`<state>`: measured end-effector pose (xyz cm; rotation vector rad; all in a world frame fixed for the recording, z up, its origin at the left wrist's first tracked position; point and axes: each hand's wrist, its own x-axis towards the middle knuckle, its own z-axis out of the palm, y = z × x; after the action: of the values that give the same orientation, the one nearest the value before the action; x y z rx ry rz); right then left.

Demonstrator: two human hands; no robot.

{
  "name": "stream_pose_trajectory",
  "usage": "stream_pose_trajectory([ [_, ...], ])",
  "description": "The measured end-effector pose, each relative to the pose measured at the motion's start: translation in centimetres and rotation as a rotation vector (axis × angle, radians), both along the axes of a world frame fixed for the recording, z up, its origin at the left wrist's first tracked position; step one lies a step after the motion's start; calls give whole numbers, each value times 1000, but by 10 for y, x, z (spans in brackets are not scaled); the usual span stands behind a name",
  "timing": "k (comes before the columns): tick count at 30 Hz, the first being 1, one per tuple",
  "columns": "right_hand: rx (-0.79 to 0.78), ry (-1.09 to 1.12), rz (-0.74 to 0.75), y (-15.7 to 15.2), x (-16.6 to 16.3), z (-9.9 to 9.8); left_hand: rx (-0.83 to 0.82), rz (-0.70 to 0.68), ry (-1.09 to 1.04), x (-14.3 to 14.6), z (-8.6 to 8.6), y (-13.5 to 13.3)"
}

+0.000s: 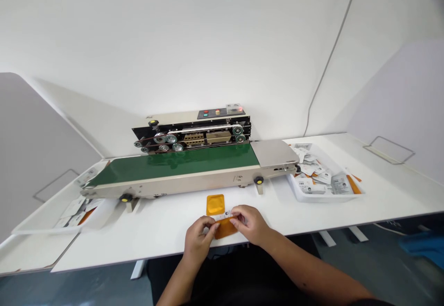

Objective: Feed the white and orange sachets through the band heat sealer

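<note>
Both hands meet near the table's front edge around an orange packet (227, 228) with a white printed part along its far side. My left hand (200, 237) pinches its left end between thumb and fingers. At the right end, my right hand (250, 225) grips it with thumb and fingertips. Just beyond them a square orange packet (215, 204) lies flat on the white table, with a raised round shape in its middle.
Behind stands a band sealing machine (194, 135) with rollers and a green conveyor belt (180, 165). To the right, a white bin (324, 198) holds many white and orange packets. Another white bin (100, 213) with packets sits under the belt's left end.
</note>
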<state>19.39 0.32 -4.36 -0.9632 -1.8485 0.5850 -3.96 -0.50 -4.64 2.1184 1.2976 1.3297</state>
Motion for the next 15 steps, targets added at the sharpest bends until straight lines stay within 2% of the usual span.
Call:
stream_pose_trajectory([
  [4,22,-190,152,-2,1,12,-18,-31,21,0,3,-2],
  [7,-85,-302,265,0,8,30,-20,-47,-2,0,6,-3],
  [9,-172,-283,301,6,18,47,-23,-53,-45,0,7,-3],
  [12,-331,-48,232,25,43,83,-30,-65,-78,1,9,-3],
  [15,-387,361,-15,55,74,124,-30,-77,-73,1,12,-4],
])
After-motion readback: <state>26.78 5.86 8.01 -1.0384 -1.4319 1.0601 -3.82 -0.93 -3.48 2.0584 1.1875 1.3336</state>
